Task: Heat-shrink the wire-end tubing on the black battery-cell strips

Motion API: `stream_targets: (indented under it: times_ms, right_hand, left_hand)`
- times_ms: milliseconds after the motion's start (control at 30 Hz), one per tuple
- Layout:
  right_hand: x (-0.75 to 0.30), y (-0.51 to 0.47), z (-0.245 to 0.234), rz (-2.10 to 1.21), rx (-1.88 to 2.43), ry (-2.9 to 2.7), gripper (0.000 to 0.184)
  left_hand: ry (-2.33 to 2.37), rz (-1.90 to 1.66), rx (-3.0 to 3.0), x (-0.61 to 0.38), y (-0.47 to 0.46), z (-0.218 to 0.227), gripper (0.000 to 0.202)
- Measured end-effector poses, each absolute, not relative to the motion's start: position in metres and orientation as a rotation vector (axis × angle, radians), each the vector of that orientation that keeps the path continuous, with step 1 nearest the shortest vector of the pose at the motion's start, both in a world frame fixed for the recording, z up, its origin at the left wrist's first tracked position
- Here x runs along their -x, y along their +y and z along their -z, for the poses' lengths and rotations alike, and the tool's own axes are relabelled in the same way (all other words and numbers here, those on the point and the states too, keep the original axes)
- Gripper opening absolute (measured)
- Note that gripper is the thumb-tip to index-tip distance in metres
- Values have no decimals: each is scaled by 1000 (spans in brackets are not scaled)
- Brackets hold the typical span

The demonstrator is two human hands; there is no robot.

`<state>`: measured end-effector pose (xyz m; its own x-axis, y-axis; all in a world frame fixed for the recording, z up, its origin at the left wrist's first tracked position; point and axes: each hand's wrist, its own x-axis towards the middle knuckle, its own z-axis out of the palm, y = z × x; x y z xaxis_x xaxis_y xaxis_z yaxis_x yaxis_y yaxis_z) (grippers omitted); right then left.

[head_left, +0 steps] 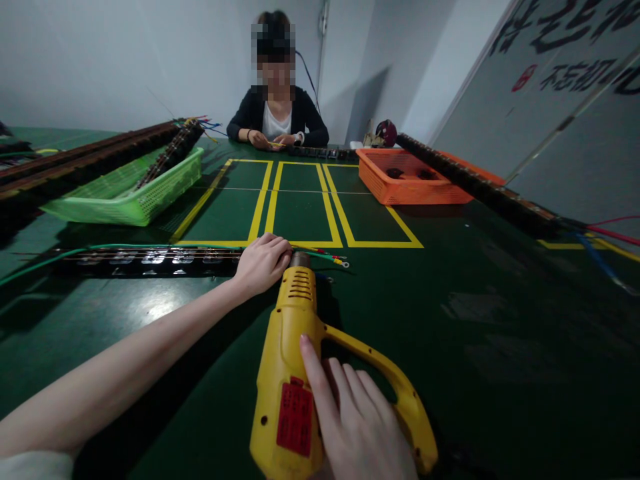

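Note:
My right hand [363, 413] grips a yellow heat gun [283, 347] with a red label, the index finger stretched along its body. The gun's metal nozzle [300, 260] points away from me, close beside my left hand [264, 263]. That hand is closed over the wires at the right end of a long black strip [170, 262]; its fingertips are partly hidden. A green wire [75, 251] runs along the strip. Past my left hand, wire ends stick out, one with a yellow sleeve and a ring terminal [343, 263].
A green basket [135, 207] at left and an orange basket [425, 190] at right have long dark strips across them. Yellow tape rectangles [305, 243] mark the green table [490, 400]. Across it sits a co-worker [277, 117], hands on a small yellow item.

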<state>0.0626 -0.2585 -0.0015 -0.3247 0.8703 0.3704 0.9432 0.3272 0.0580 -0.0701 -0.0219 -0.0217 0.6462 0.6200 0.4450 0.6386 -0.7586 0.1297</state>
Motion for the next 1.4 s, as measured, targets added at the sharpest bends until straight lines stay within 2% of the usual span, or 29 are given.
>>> stream_targets:
  times_ms: [133,433,667,1000,1400]
  right_hand:
    - [-57,-255,2,289,1629,-2275,97]
    - [-67,-257,-1,243,1635,-2235,101]
    - [-93,-271,3,314,1748,-2226,119]
    - [-107,-276,-2,423,1764,-2271,124]
    - [-79,-260,1,257,1723,-2280,123]
  left_hand:
    - [-1065,746,2801,71,-19,24,25]
    - [-1021,721,2806,71,-21,21,26]
    - [-1006,714,2836,71,-24,18,26]
    - [-1026,739,2825,70,-24,19,26]
    - [-1033,711,2787,70,-24,20,26]
